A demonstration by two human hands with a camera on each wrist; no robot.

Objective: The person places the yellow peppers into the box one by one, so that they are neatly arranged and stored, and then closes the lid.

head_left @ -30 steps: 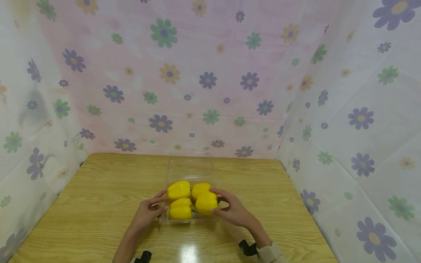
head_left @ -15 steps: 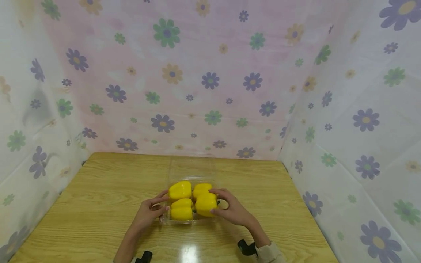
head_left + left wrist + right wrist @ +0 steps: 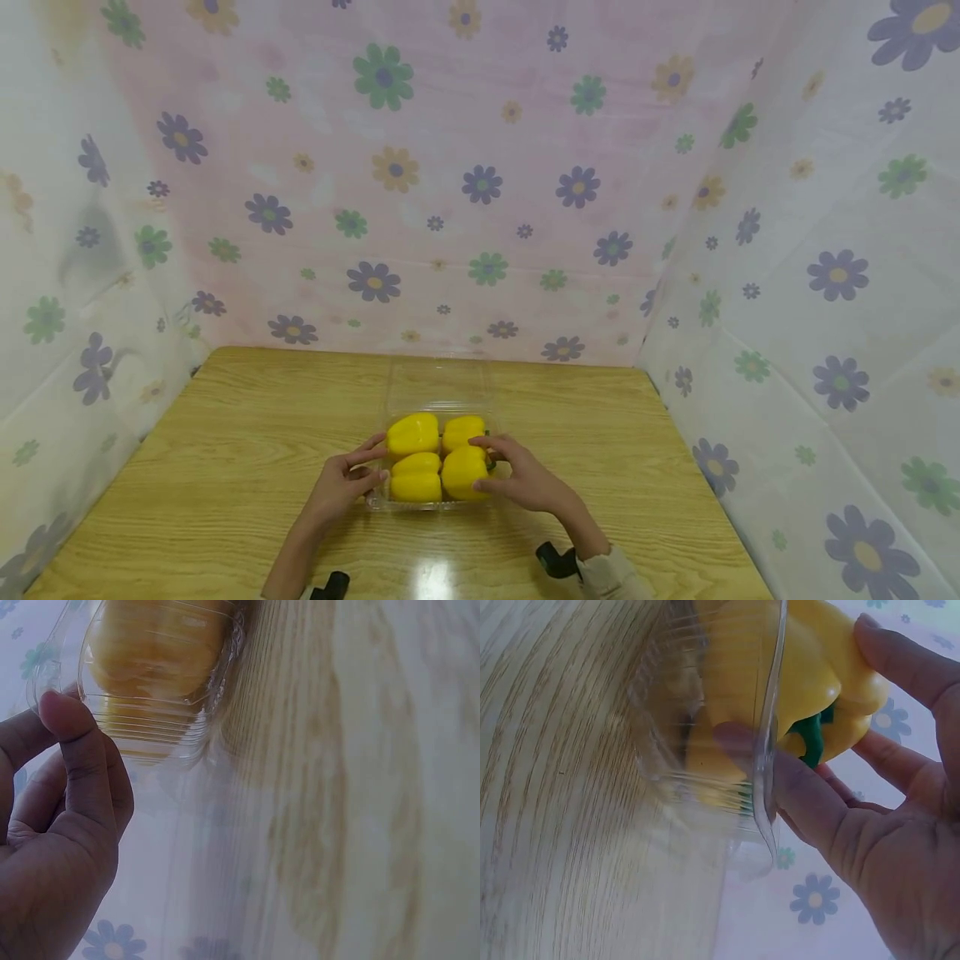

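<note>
A clear plastic clamshell container [image 3: 405, 506] sits on the table, its lid [image 3: 438, 382] folded back towards the wall. Inside are a back-left yellow bell pepper [image 3: 412, 435], a front-left one [image 3: 416, 478] and a back-right one [image 3: 463, 431]. My right hand [image 3: 531, 482] holds the front-right bell pepper [image 3: 462, 473], which lies low in the container. The right wrist view has its green stem [image 3: 808, 741] towards the palm, and the thumb [image 3: 739, 742] behind the clear wall. At the left side, my left hand [image 3: 67, 817] pinches the container's rim [image 3: 64, 694] between thumb and fingers.
The wood-grain table [image 3: 262, 433] extends around the container on all sides. Flower-printed sheets [image 3: 480, 183] stand behind it and along both sides. A black wrist mount [image 3: 557, 561] shows on the right forearm and another [image 3: 330, 586] on the left.
The right hand has lowered the front-right bell pepper into the container, moving it slightly left and towards the front, beside the front-left one. The left hand has stayed at the rim.
</note>
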